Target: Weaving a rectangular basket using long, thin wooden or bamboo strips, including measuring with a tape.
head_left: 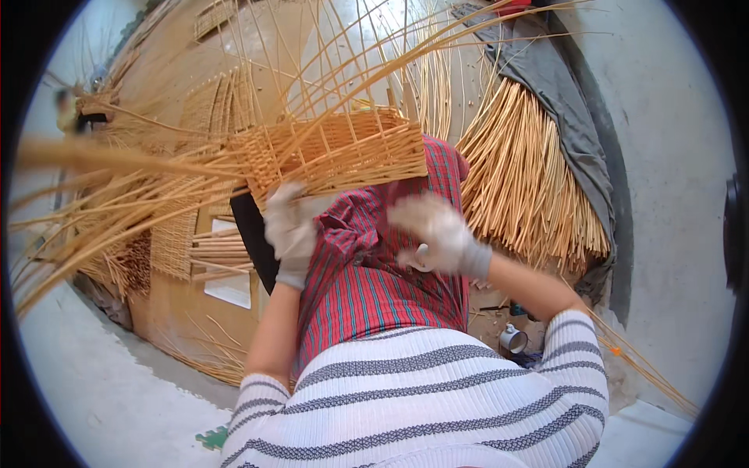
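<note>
A half-woven wicker basket (351, 152) lies on its side across my lap, with long loose canes fanning out to the left and far side. My left hand (290, 234), in a whitish work glove, is at the basket's near left edge, its fingertips closed against the weave and slightly blurred. My right hand (437, 230), gloved the same way, is just below the basket's near right corner, apart from it. Motion smears its curled fingers, and whether anything is in them does not show. A red checked cloth (382, 300) covers my lap beneath both hands.
To the right, a large bundle of peeled canes (538, 179) lies on a grey cloth (581, 132). Woven panels (173, 234) and thick sticks (222, 251) lie at left. A metal mug (512, 339) stands near my right elbow. Another person (70, 109) is at far left.
</note>
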`<state>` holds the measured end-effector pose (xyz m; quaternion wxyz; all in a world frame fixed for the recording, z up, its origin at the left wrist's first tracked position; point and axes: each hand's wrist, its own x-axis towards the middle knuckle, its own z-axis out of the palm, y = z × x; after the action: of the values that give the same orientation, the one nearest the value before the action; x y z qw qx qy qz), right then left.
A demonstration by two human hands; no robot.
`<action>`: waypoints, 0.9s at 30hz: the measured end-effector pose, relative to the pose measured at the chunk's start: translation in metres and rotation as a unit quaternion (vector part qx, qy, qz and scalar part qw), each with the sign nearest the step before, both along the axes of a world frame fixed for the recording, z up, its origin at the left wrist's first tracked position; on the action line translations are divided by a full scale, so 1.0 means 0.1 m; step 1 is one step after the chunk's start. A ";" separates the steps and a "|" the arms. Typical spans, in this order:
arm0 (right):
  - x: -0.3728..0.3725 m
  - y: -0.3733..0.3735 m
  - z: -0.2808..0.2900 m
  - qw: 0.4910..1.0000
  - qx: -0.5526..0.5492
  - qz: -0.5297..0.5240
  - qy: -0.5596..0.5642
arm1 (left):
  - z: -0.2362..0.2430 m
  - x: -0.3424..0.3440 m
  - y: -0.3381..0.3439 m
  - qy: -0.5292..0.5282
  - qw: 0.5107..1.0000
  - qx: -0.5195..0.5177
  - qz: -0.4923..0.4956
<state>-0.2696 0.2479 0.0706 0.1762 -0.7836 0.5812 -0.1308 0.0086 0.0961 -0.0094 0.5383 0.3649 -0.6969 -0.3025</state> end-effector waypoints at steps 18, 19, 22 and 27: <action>-0.08 -1.55 -0.10 0.939 -0.026 -0.097 0.328 | 0.42 -1.17 -0.55 -0.591 0.802 -0.078 -0.028; -0.16 -1.50 -0.12 0.951 -0.042 -0.073 0.297 | 0.42 -1.17 -0.53 -0.593 0.801 -0.069 -0.039; -0.50 -1.31 -0.19 0.998 -0.053 -0.022 0.012 | 0.36 -1.09 -0.41 -0.617 0.779 -0.091 -0.066; -1.08 -1.16 -0.19 0.975 -0.063 -0.116 -0.177 | 0.47 -1.02 -0.45 -0.566 0.812 -0.044 -0.132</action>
<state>-0.3772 0.1323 0.0514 0.2103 -0.6849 0.6184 -0.3230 -0.0933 0.0508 0.0377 0.0189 0.3522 -0.9324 -0.0794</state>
